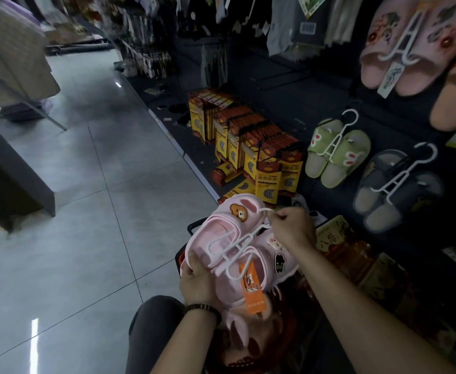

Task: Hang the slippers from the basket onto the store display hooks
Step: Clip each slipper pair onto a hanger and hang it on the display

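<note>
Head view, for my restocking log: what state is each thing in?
Pink slippers: clipped on hanger, held, not hung.
Left hand: grips pink slippers' near edge.
Right hand: pinches hanger hook.
Green slippers: hanging on display.
Grey slippers: hanging on display.

Pink slippers [222, 233] with cartoon charms, clipped on white hanger [233, 248], orange tag [252, 288], tilted above red basket [289, 323]

Glossy pale grey floor tiles [86, 184] fill the left and centre of the frame, with a streak of reflected light [34, 338] at lower left. A dark counter [5, 179] stands at the left edge. Beige garments [13, 58] hang at upper left. A black wall panel [289, 85] runs down the right, behind rows of yellow-orange packets [248, 147].
</note>
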The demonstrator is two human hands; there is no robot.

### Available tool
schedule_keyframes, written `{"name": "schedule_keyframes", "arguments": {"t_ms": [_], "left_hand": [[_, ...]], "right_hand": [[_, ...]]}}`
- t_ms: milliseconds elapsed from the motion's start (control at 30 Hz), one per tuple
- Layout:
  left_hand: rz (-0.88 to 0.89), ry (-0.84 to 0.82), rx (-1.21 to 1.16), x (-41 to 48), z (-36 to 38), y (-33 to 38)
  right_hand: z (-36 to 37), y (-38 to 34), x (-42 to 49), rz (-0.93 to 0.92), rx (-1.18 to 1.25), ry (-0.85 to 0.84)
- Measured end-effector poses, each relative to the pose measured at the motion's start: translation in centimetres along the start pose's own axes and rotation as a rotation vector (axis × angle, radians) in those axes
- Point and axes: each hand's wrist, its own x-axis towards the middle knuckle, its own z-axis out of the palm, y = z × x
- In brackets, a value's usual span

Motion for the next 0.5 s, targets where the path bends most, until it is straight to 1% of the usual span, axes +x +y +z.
{"name": "schedule_keyframes", "arguments": {"t_ms": [100, 200, 367, 500], "left_hand": [[0.027, 0.031, -0.026, 0.3, -0.1, -0.2], [0.073, 0.037, -0.026, 0.3, 0.1, 0.1], [0.123, 0.053, -0.067, 0.4, 1.0, 1.5], [0.17, 0.066, -0.089, 0.9, 1.4, 2.8]], "right_hand": [[-1.3, -0.3, 1.3, -0.014, -0.016, 0.008], [-2.6, -1.1, 2.0, -0.048, -0.01, 0.049], [-3.4, -2.7, 3.2, -0.171, -0.063, 0.132], [-4.2, -4.2, 3.8, -0.234, -0.001, 0.123]]}}
